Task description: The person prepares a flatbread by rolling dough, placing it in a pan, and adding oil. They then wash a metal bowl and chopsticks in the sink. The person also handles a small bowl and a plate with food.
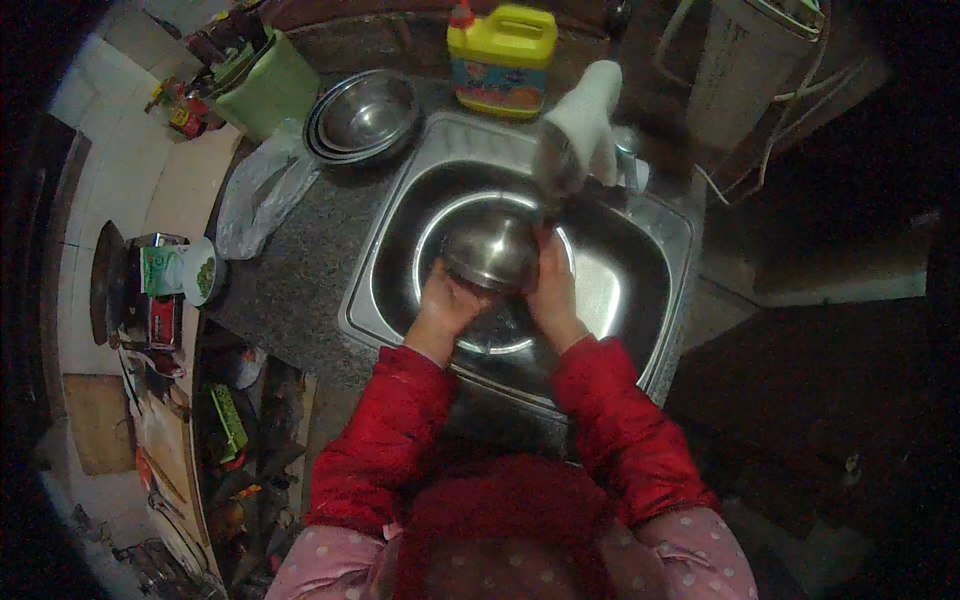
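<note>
My left hand (448, 304) and my right hand (553, 289) hold a small stainless steel bowl (491, 251) between them, one at each side. Its shiny rounded surface faces the camera. The bowl is over the basin of a stainless steel sink (645, 300). Inside the basin, a bright circular rim lies around and beneath my hands; whether it belongs to a larger vessel is hard to tell. Just beyond my right hand, a white cloth (589, 109) covers the faucet. Most of my fingers are hidden or blurred against the bowl.
Nested metal bowls (367, 116) stand on the dark stone counter (277, 300), left of the sink. Behind it is a yellow plastic jug (501, 64). A clear plastic bag (262, 195), a green container (270, 90) and a white bowl of chopped greens (204, 271) are at left.
</note>
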`<state>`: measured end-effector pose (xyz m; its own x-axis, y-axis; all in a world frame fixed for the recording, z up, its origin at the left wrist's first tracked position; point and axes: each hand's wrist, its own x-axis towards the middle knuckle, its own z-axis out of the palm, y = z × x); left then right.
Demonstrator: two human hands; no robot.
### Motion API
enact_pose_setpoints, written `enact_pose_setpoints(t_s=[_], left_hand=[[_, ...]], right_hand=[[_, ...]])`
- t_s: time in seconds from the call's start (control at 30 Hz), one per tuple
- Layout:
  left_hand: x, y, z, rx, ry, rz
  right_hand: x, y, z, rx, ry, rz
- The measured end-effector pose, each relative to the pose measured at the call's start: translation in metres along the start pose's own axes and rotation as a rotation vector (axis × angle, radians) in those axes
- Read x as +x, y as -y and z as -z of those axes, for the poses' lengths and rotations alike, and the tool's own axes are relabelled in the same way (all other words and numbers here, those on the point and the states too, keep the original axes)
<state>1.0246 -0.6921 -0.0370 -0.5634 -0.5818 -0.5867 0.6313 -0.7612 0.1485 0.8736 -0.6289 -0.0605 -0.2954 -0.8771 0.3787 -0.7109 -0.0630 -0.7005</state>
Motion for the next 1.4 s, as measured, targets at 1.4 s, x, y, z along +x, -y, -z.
enact_pose_setpoints(t_s=[1.4], left_hand=[[-0.034,-0.004,0.011,0.333,0.070,-0.424]], right_hand=[[-0.017,-0.016,0.029,0.962,0.421,-0.838]])
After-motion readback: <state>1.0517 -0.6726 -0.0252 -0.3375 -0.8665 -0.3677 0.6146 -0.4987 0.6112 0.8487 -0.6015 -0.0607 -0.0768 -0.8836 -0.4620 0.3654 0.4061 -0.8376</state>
